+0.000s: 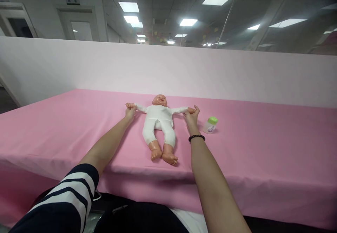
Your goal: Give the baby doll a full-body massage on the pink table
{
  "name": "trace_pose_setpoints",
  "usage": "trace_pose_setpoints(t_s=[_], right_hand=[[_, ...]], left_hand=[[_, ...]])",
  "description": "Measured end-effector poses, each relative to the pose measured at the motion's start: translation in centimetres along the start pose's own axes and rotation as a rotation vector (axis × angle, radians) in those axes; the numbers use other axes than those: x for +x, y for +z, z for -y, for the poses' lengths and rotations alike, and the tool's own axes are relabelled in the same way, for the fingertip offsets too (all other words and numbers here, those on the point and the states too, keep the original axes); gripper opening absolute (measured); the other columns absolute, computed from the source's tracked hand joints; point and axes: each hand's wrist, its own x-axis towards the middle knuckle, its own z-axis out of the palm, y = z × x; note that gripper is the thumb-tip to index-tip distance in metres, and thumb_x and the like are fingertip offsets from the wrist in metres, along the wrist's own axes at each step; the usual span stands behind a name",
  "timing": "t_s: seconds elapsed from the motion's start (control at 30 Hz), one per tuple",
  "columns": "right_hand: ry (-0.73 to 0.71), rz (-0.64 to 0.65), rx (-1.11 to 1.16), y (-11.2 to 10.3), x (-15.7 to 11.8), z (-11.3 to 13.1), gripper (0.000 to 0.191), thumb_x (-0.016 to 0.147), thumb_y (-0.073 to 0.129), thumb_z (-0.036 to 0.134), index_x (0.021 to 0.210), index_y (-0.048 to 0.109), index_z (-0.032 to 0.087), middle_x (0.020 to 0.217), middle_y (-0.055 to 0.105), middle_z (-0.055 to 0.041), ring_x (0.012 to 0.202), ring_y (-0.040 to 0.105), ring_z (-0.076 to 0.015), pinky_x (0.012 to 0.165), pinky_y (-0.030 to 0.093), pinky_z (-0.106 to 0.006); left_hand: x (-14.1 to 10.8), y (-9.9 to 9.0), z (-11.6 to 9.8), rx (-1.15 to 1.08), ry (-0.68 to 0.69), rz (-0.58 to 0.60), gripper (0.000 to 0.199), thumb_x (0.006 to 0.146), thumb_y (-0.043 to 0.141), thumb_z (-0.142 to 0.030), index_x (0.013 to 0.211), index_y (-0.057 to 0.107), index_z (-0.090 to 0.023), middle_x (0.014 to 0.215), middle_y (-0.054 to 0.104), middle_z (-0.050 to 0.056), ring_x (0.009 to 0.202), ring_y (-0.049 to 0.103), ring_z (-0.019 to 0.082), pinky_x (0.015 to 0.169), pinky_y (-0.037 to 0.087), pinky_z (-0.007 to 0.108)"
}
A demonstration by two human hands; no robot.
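Note:
A baby doll (159,117) with a white cloth body lies on its back on the pink-covered table (252,148), its bare feet toward me. Both its arms are stretched out sideways. My left hand (131,112) is closed around the doll's arm on the left, near the wrist. On the other side my right hand (192,116) grips the doll's other arm by the wrist and hand, one finger raised. A dark beaded bracelet (196,137) circles my right wrist. Just right of that hand stands a small clear jar (210,127) with a green lid.
A low white wall (168,68) runs along the table's far edge, with glass panels above it. The table's front edge, draped in pink cloth, is close to my body. Doors (79,24) show at the back left.

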Motion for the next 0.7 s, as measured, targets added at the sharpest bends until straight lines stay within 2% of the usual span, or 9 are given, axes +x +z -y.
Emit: trace_pose_setpoints(t_s=[0.1,0.17,0.2,0.3,0.37,0.43,0.5,0.6,0.7], right_hand=[[-0.064,-0.019,0.035,0.5,-0.9,1.8,0.083,0.101,0.033,0.036,0.166,-0.016,0.022,0.167,0.025,-0.0207,0.143,0.050,-0.0211,0.101,0.054,-0.035],[-0.193,-0.008,-0.074,1.0,-1.8,2.9,0.083,0.102,0.032,0.035,0.165,-0.020,0.021,0.170,0.023,-0.0180,0.148,0.045,-0.0229,0.107,0.051,-0.037],[-0.259,0.037,-0.129,1.3,-2.3,3.3,0.083,0.102,0.034,0.033,0.166,-0.017,0.021,0.169,0.029,-0.0159,0.147,0.045,-0.0237,0.111,0.049,-0.039],[-0.445,0.310,-0.266,2.5,-3.5,4.0,0.082,0.095,0.043,0.023,0.170,0.009,0.023,0.155,0.053,-0.0099,0.138,0.054,-0.0262,0.116,0.044,-0.043],[-0.555,0.432,-0.314,3.3,-3.9,4.1,0.074,0.090,0.045,0.016,0.163,0.036,0.020,0.147,0.060,-0.0099,0.135,0.054,-0.0272,0.119,0.040,-0.044],[-0.623,0.442,-0.319,3.8,-4.1,4.0,0.063,0.086,0.044,0.013,0.148,0.055,0.015,0.144,0.062,-0.0111,0.136,0.052,-0.0265,0.122,0.037,-0.043],[-0.629,0.423,-0.303,3.7,-4.2,4.1,0.056,0.086,0.044,0.013,0.138,0.062,0.016,0.142,0.064,-0.0105,0.134,0.054,-0.0251,0.121,0.038,-0.041],[-0.549,0.317,-0.240,3.5,-4.2,4.2,0.051,0.090,0.046,0.021,0.139,0.059,0.018,0.143,0.062,-0.0109,0.133,0.056,-0.0247,0.118,0.041,-0.040],[-0.312,0.042,-0.118,3.5,-3.3,3.8,0.056,0.097,0.043,0.035,0.148,0.046,0.012,0.146,0.059,-0.0178,0.130,0.059,-0.0262,0.112,0.047,-0.038]], left_hand=[[-1.0,0.5,0.0,0.047,0.121,0.064,0.023,0.088,0.067,-0.016,0.109,0.057,-0.020,0.106,0.067,0.006,0.103,0.069,0.017,0.099,0.056,0.037],[-2.1,1.0,0.0,0.157,0.279,0.195,0.033,0.088,0.067,-0.020,0.119,0.057,-0.021,0.121,0.068,0.009,0.113,0.068,0.020,0.103,0.054,0.038],[-2.7,1.2,-0.1,0.235,0.370,0.296,0.036,0.088,0.067,-0.023,0.123,0.058,-0.022,0.126,0.068,0.010,0.118,0.067,0.021,0.106,0.053,0.039],[-4.3,1.4,-0.4,0.457,0.611,0.593,0.039,0.090,0.064,-0.030,0.128,0.062,-0.022,0.135,0.067,0.011,0.128,0.061,0.024,0.114,0.047,0.041],[-4.8,1.2,-0.7,0.538,0.698,0.669,0.040,0.092,0.062,-0.033,0.130,0.063,-0.021,0.138,0.065,0.012,0.131,0.059,0.025,0.117,0.044,0.042],[-5.0,0.9,-0.9,0.572,0.711,0.664,0.041,0.092,0.061,-0.035,0.130,0.063,-0.020,0.138,0.065,0.013,0.131,0.059,0.025,0.117,0.043,0.042],[-4.7,0.8,-0.8,0.577,0.676,0.642,0.041,0.092,0.061,-0.036,0.131,0.062,-0.020,0.138,0.065,0.012,0.131,0.058,0.026,0.118,0.043,0.043],[-3.8,1.2,-0.2,0.486,0.516,0.524,0.045,0.093,0.061,-0.032,0.136,0.054,-0.021,0.141,0.063,0.012,0.132,0.058,0.025,0.116,0.044,0.043],[-2.2,1.7,0.5,0.277,0.260,0.263,0.049,0.096,0.058,-0.026,0.142,0.043,-0.023,0.141,0.059,0.014,0.123,0.064,0.022,0.105,0.053,0.038]])
